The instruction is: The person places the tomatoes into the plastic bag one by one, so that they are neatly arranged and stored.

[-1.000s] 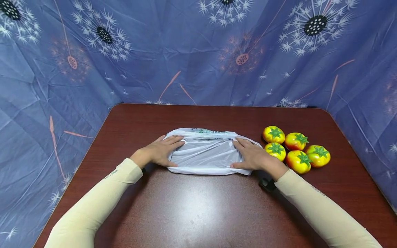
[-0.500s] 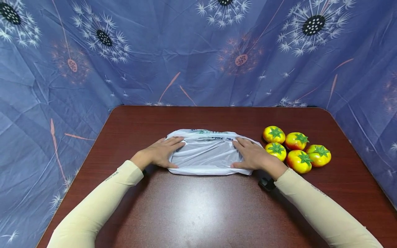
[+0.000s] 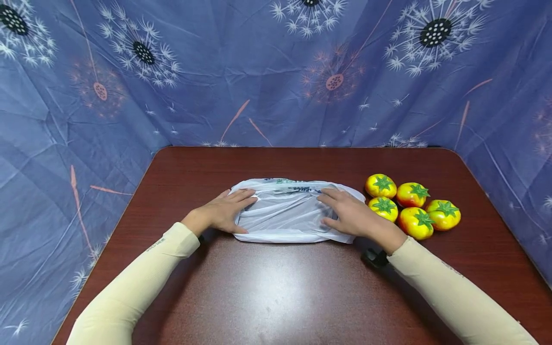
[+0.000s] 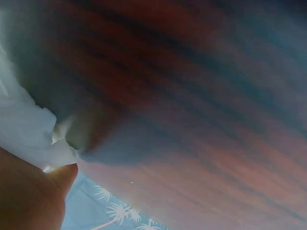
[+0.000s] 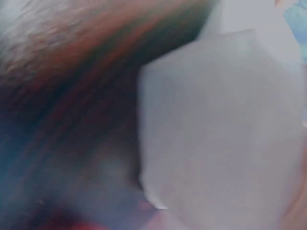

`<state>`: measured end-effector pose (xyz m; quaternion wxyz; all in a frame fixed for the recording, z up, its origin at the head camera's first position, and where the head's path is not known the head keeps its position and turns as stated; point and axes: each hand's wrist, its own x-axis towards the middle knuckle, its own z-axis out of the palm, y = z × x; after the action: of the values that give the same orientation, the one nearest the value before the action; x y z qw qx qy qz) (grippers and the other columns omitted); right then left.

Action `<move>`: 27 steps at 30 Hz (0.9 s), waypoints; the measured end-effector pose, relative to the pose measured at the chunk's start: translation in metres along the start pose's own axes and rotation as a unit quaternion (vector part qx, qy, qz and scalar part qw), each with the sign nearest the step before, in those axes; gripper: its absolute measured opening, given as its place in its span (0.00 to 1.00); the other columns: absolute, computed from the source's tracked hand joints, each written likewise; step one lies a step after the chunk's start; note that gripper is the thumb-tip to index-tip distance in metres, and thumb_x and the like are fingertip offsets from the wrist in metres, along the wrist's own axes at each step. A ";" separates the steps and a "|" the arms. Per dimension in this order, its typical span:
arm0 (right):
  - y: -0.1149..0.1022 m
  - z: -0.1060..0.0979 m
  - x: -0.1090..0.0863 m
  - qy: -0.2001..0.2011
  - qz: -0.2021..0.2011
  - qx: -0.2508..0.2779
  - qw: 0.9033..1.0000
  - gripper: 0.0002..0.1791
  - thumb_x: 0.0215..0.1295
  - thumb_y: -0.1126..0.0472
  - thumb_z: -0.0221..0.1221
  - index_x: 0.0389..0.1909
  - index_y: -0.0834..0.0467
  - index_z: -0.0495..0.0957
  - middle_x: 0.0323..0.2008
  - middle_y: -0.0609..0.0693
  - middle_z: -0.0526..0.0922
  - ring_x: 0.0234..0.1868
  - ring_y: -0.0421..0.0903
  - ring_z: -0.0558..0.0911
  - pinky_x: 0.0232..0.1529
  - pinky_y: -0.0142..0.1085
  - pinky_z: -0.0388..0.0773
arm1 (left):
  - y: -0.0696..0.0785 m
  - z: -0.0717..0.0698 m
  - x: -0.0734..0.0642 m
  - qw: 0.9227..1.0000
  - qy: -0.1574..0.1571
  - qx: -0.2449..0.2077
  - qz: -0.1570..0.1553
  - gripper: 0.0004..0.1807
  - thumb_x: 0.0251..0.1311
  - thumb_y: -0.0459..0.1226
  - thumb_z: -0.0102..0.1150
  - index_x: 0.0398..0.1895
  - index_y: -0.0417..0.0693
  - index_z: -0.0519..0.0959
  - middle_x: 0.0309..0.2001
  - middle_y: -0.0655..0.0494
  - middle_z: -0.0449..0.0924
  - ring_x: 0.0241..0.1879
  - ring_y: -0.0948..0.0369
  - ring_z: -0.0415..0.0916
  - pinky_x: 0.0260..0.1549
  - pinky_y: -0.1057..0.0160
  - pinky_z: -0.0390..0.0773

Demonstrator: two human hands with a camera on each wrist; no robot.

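A white plastic bag with green and dark print along its far side lies spread on the brown table. My left hand rests on the bag's left end, fingers spread and straight. Over the right end is my right hand, its fingers extended across the bag toward the middle. In the left wrist view, part of the hand shows beside the bag's white edge. White plastic fills much of the right wrist view, blurred.
Several yellow-red tomatoes with green leafy tops sit in a cluster just right of the bag, close to my right forearm. A blue dandelion-print cloth hangs behind the table and along its sides.
My right hand has shifted slightly inward and lifted a little, and its thumb has left the bag's near edge. The bag's right end has spread out slightly. My left hand stays put.
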<state>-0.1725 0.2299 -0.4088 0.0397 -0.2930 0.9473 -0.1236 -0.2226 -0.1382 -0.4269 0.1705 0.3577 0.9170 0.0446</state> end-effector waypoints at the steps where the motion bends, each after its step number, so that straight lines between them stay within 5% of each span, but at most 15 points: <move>1: -0.003 -0.003 -0.001 0.002 -0.002 0.004 1.000 0.35 0.64 0.50 0.64 0.69 0.60 0.69 0.71 0.63 0.67 0.72 0.63 0.66 0.70 0.59 0.66 | 0.000 0.000 0.000 1.000 0.002 0.000 0.002 0.53 0.53 0.60 0.67 0.78 0.54 0.54 0.81 0.54 0.45 0.80 0.52 0.43 0.75 0.35 0.47; 6: -0.018 -0.011 -0.006 -0.005 -0.031 -0.001 1.000 0.31 0.63 0.51 0.64 0.65 0.58 0.74 0.67 0.61 0.73 0.68 0.60 0.72 0.65 0.57 0.71 | 0.000 -0.002 0.003 1.000 0.004 0.003 0.002 0.53 0.52 0.59 0.68 0.78 0.54 0.55 0.81 0.53 0.46 0.80 0.51 0.44 0.75 0.36 0.46; 12: -0.024 -0.004 -0.012 -0.057 -0.090 -0.026 0.994 0.24 0.61 0.54 0.66 0.58 0.56 0.80 0.63 0.61 0.76 0.65 0.60 0.75 0.66 0.55 0.71 | -0.002 -0.004 0.003 1.000 -0.009 -0.016 -0.009 0.50 0.56 0.62 0.62 0.79 0.56 0.54 0.81 0.56 0.44 0.81 0.53 0.41 0.76 0.37 0.42; 17: -0.016 0.001 -0.017 -0.057 -0.093 -0.043 0.993 0.14 0.62 0.61 0.63 0.48 0.54 0.86 0.60 0.58 0.81 0.63 0.59 0.77 0.65 0.53 0.72 | -0.002 -0.003 0.002 1.000 -0.019 -0.024 -0.005 0.51 0.56 0.62 0.61 0.79 0.56 0.53 0.82 0.55 0.43 0.81 0.53 0.41 0.76 0.37 0.42; 27: -0.013 0.002 -0.021 -0.067 -0.080 -0.015 0.994 0.15 0.63 0.57 0.64 0.50 0.52 0.86 0.63 0.59 0.78 0.66 0.59 0.75 0.66 0.55 0.71 | -0.002 -0.006 0.001 0.999 -0.016 -0.050 -0.001 0.52 0.55 0.64 0.61 0.79 0.54 0.53 0.82 0.54 0.43 0.81 0.52 0.39 0.77 0.39 0.42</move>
<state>-0.1483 0.2309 -0.4073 0.0888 -0.3764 0.9175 -0.0926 -0.2269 -0.1389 -0.4226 0.2034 0.3486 0.9110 0.0848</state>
